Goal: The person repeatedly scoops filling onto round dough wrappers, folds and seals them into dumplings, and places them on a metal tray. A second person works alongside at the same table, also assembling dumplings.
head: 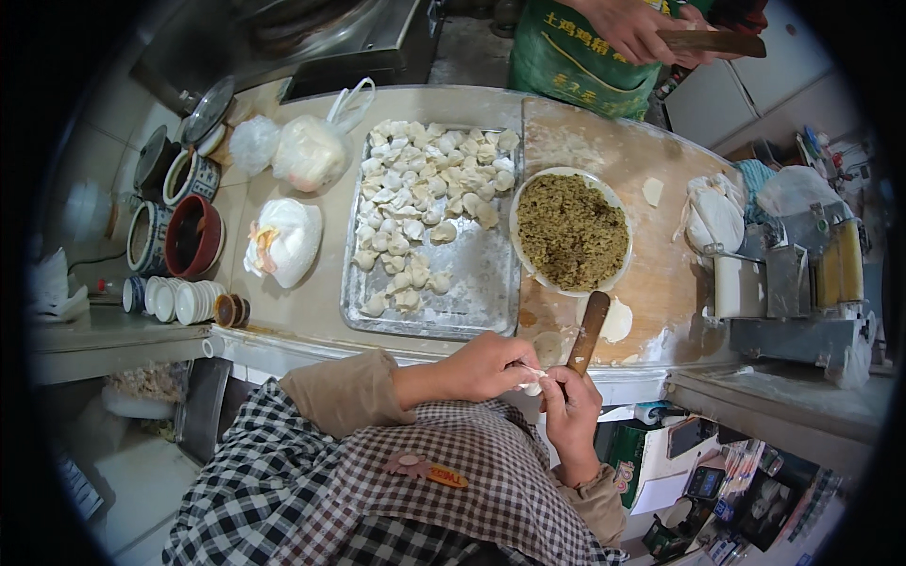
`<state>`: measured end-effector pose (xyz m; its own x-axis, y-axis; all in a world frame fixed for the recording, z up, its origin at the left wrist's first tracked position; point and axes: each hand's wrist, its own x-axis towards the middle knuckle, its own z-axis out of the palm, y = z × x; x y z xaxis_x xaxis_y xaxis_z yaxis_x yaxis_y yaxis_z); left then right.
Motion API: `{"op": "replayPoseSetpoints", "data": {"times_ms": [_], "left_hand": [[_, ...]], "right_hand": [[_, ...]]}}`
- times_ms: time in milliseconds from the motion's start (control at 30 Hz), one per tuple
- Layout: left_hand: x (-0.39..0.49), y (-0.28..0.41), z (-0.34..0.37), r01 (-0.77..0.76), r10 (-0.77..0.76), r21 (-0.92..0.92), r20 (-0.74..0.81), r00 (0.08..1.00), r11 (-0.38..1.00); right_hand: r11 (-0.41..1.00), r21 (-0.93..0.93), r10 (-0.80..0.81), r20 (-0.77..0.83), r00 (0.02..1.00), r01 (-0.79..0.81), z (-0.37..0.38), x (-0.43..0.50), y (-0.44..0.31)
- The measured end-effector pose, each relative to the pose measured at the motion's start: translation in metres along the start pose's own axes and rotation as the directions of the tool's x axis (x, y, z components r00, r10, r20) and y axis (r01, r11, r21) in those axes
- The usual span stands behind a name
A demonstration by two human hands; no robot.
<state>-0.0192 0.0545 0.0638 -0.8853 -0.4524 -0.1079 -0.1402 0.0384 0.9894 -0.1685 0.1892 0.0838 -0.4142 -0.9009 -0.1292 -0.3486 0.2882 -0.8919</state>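
Close to my checked apron, both hands pinch one small dough dumpling between their fingertips. My left hand grips its left side. My right hand holds the other side and also keeps a flat wooden filling spatula in its palm, the blade pointing away from me. Beyond the spatula stands a white bowl heaped with greenish-brown minced filling. Round dough wrappers lie on the wooden board just past my right hand. To the left, a floured metal tray carries many folded dumplings.
Across the wooden board, another person's hands hold a similar wooden stick. A dough-rolling machine stands right. Left are a white bag, a red-brown pot and stacked small white dishes.
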Motion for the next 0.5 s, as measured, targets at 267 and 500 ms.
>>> {"op": "replayPoseSetpoints", "data": {"times_ms": [267,500], "left_hand": [[-0.007,-0.011,-0.002,0.004,-0.001,0.207,-0.016,1.000,0.978],[-0.029,-0.038,-0.085,0.272,-0.269,0.804,-0.145,0.952,0.529]], "right_hand": [[0.996,-0.037,-0.085,0.016,0.996,0.085,0.010,0.004,0.007],[0.977,-0.189,0.020,-0.364,0.931,-0.095,-0.017,0.062,0.090]]}}
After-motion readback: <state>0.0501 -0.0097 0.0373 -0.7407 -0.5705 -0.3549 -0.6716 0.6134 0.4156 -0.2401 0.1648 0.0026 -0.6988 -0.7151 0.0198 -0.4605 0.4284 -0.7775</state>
